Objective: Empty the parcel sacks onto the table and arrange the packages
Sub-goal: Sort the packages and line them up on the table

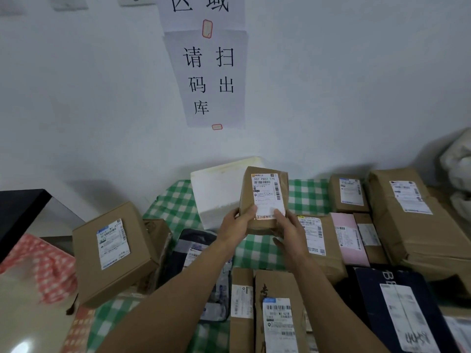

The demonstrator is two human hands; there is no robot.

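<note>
Both hands hold one brown paper-wrapped parcel (263,220) upright above the middle of the worktop (175,205), which is covered with a green-and-white checked cloth. The left hand (238,225) grips the parcel's lower left edge with its thumb on the front. The right hand (288,233) grips the lower right edge with its thumb laid over the foot of the white shipping label. The label faces the camera, its top line reading 507 P802 170. The held parcel is clear of the cloth, in front of a white foam box (219,192) that stands against the wall. To the left a cardboard box (112,250) sits tilted, label up. Just beside it lies a dark grey poly mailer (196,248), partly under the left forearm. To the right lie a brown labelled parcel (318,240), a pink parcel (349,238) touching it, a small brown parcel (348,192) near the wall and a large brown-paper parcel (407,215). At the near edge lie two upright brown parcels (277,314) side by side and a navy mailer (397,309). A pale sack-like bundle (457,159) shows at the far right edge. Printed paper notices (206,80) hang on the wall above.
</note>
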